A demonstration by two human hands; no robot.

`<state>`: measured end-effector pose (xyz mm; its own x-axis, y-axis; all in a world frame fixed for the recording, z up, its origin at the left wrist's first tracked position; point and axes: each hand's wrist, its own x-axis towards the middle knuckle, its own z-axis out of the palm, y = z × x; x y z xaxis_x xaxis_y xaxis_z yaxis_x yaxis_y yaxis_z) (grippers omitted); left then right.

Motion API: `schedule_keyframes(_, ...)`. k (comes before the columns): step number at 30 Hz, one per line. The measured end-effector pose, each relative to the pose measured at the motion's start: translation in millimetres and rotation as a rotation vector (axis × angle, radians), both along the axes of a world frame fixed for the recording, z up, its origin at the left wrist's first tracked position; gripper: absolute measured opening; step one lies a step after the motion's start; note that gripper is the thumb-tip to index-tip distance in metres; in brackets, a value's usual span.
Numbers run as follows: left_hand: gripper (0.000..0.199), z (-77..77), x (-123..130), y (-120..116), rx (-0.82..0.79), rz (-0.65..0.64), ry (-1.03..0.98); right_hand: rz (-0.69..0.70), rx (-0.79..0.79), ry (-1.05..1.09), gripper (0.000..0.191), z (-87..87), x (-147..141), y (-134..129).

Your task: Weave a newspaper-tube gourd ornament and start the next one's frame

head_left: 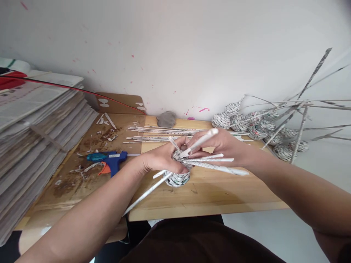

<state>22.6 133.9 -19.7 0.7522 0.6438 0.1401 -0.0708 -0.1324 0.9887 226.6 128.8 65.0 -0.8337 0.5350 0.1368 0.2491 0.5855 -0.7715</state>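
Note:
A small round piece woven from rolled newspaper tubes (177,179) is held just over the wooden table, its loose tube ends sticking out on several sides. My left hand (164,157) wraps round its narrow neck, thumb across the front. At the neck's far right side, my right hand (216,144) has its fingers closed round the paper tubes there; its fingertips are partly hidden. One thick white paper tube (204,140) points up and right in front of that hand. Three more tube ends (216,168) reach right beneath it, and a long one (148,193) slants down left.
Loose paper tubes (164,130) lie behind my hands, near a grey lump (166,119). A blue glue gun (114,160) rests among paper scraps on brown cardboard (90,140). Stacked newspapers (49,120) stand left. Woven paper pieces (255,124) with long protruding tubes sit back right.

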Motion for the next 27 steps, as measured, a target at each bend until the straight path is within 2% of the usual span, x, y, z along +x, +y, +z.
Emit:
schedule_keyframes(3, 0.049, 2.2, 0.1, -1.2, 0.014, 0.0, 0.009, -0.05, -0.109, 0.104, 0.012, -4.7, 1.4, -2.4)
schedule_keyframes(6, 0.049, 1.8, 0.0, -1.3, 0.042, 0.017, 0.021, -0.03, -0.12, 0.142, 0.011, -9.3, 2.7, -1.6)
schedule_keyframes(10, 0.052, 4.4, 0.9, -2.1, 0.06, 0.009, 0.059, 0.039, 0.039, 0.017, 0.012, -7.7, 0.6, 1.0)
schedule_keyframes(14, 0.067, 8.1, 3.5, -2.7, 0.074, -0.02, 0.053, 0.141, 0.237, -0.186, 0.021, -2.2, -0.9, 3.3)
schedule_keyframes(17, 0.07, 7.5, 3.7, -2.1, 0.064, -0.03, 0.054, 0.183, 0.227, -0.194, 0.023, 1.5, 0.8, 4.4)
schedule_keyframes(22, 0.057, 4.2, 0.6, -0.7, 0.056, 0.019, 0.139, 0.103, 0.108, -0.113, 0.018, 2.0, 3.0, 5.4)
schedule_keyframes(27, 0.061, -2.3, 2.4, -0.1, 0.08, -0.038, 0.087, 0.166, 0.241, -0.247, 0.02, 4.4, 0.9, 1.5)
